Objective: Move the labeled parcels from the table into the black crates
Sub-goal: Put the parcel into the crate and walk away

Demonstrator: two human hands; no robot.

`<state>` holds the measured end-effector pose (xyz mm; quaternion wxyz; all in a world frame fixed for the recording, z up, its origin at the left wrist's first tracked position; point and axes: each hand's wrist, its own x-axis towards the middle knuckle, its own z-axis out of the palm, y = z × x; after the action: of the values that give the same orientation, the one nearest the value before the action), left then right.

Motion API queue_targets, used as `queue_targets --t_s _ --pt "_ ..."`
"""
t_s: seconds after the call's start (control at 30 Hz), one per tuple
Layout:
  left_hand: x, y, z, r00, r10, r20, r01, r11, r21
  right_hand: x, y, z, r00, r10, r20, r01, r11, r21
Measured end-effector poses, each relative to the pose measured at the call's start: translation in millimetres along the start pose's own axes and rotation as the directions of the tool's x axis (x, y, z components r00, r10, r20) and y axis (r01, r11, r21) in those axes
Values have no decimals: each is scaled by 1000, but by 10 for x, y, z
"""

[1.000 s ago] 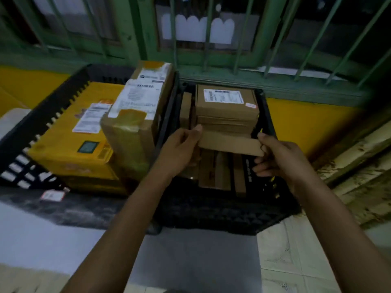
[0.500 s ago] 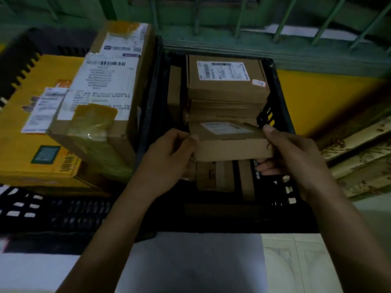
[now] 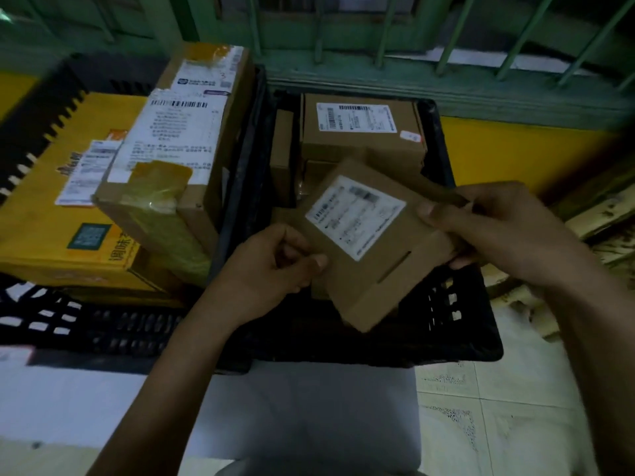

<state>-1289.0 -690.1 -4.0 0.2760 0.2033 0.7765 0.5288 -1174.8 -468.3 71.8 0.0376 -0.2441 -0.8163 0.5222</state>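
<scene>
At the centre of the frame, both hands hold a small parcel [image 3: 371, 242] over the right crate [image 3: 457, 324], clear of the boxes inside it. The left hand [image 3: 275, 266] pinches the parcel's left edge between thumb and curled fingers, and the right hand [image 3: 498, 231] grips the right edge with the thumb on top and the fingers underneath. The parcel is a flat brown box, tilted so that one corner points to the bottom of the frame. Its white label faces up, with the print too blurred to read, and a slot tab shows on the same face nearer the bottom of the frame. Just above it in the frame, a labelled box [image 3: 360, 132] lies flat inside the crate on top of other brown boxes, with a small red and white sticker by its right corner. A thin box [image 3: 281, 146] stands on edge just left of that stack. At the left of the frame, the left crate [image 3: 51, 324] touches the right crate side by side and holds a yellow box [image 3: 51, 214] lying flat with a label on top. A tall carton [image 3: 185, 139] rests tilted on the yellow box and leans against the wall shared with the right crate. It carries a large white label and a patch of yellow tape. Green window bars [image 3: 460, 29] run across the top of the frame above a yellow wall [image 3: 515, 152]. Pale floor tiles [image 3: 481, 407] fill the lower right, beside a grey surface [image 3: 309, 407] at the bottom centre.
</scene>
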Motion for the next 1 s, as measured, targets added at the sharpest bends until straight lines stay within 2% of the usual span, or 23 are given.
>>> queue_targets --t_s 0.07,0.1,0.2,0.3,0.5,0.6,0.7,0.83,0.93,1.0 --pt "-31 4 11 988 106 -117 -84 981 175 -62 -85 -73 989 -133 71 143 975 -172" --pt "-44 23 8 974 164 -158 -129 969 211 -77 -101 -87 981 -170 91 186 961 -204" --pt "-75 83 -45 922 303 -240 -245 938 245 -76 -4 -51 970 -225 88 237 958 -162" --pt "-101 124 -142 860 366 -355 -255 912 320 -65 242 36 976 -199 93 207 976 -75" --pt "-116 149 -154 946 218 -240 -165 961 222 -80 757 198 973 -98 209 82 993 84" --pt "-123 101 -91 953 241 -185 -145 896 420 -70 877 151 963 -134 235 143 989 -21" --pt "-111 125 -122 940 278 -197 -112 799 590 -80 919 64 954 -142 263 171 981 -91" --pt "-95 183 -127 969 204 -142 -64 756 652 -52 916 16 947 -182 263 237 952 -193" --pt "-90 194 -91 976 142 -166 7 740 672 -12 883 -5 937 -187 295 274 918 -287" --pt "-66 196 -76 979 116 -168 31 728 685 9 861 -10 928 -210 308 301 910 -286"
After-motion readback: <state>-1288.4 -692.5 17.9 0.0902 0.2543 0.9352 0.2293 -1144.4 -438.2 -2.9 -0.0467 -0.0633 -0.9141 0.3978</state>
